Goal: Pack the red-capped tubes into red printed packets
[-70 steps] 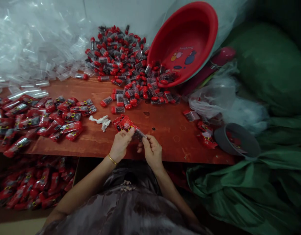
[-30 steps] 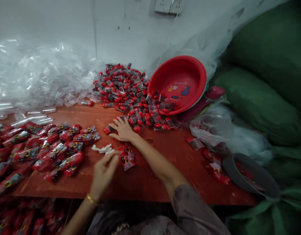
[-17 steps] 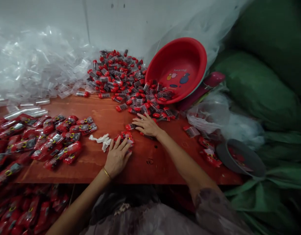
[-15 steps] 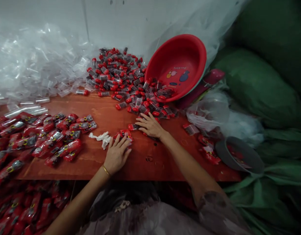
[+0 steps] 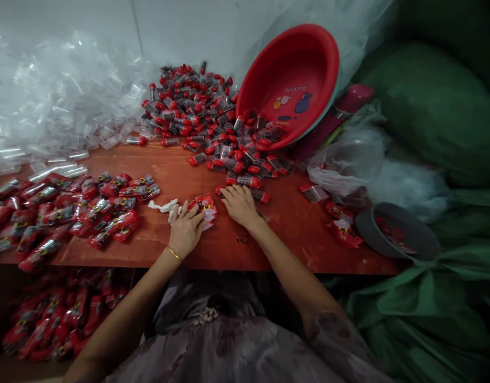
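Note:
My left hand lies low over the tabletop with its fingers stretched out. By its fingertips is a small stack of red printed cards, and a crumpled white strip is partly under the hand. My right hand rests with fingers extended and apart beside a red-capped clear tube with dark contents. Another red-capped tube lies by its right side, and part of one shows at its fingertips. Whatever is under the right palm is hidden.
A heap of red-capped tubes spills from a tilted red basin. Clear plastic sleeves are piled at the left, with packed red pouches in front. A grey bowl and green sacks stand at the right.
The view has tipped so the table sits higher in the picture. My right hand has drawn back slightly from the tubes, uncovering some; more of the red cards shows beside my left hand.

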### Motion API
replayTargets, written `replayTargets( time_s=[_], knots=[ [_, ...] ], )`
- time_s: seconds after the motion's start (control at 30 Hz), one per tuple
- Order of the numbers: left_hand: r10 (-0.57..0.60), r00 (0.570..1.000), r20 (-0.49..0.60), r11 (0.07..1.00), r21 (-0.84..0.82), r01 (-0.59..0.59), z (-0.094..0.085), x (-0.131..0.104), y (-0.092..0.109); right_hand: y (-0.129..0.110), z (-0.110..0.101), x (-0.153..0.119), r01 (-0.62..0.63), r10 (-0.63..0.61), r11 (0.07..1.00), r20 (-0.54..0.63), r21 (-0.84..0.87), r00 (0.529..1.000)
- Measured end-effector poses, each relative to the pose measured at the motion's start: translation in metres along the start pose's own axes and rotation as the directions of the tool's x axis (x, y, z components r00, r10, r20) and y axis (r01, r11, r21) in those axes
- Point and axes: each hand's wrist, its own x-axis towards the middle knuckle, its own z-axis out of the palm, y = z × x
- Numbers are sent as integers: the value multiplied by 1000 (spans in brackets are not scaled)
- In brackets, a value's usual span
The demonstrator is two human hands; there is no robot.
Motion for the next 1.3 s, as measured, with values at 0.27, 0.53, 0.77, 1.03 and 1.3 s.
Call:
replayTargets(
  time_s=[0.27, 0.53, 0.77, 1.03, 1.3],
  knots=[
    [11, 998, -64, 999, -32, -13, 6, -3, -2, -34, -9, -18, -319, 319, 943, 13, 97, 948],
    [-46, 994, -100, 997, -60, 40, 7, -6, 2, -46, 9, -13, -349, 386, 816, 15, 462, 922],
    [-75, 989, -129, 990, -132, 58, 0, -5, 5, -31, 8, -25, -248, 517, 506, -60, 826, 854],
    [-278, 948, 157, 577, -761, 295, -11, 8, 27, -50, -15, -53, -186, 363, 660, -92, 728, 927],
    [-327, 924, 199, 448, -828, 337, -4, 4, 43, -61, -15, -77, -197, 382, 467, 4, 862, 924]
  ],
)
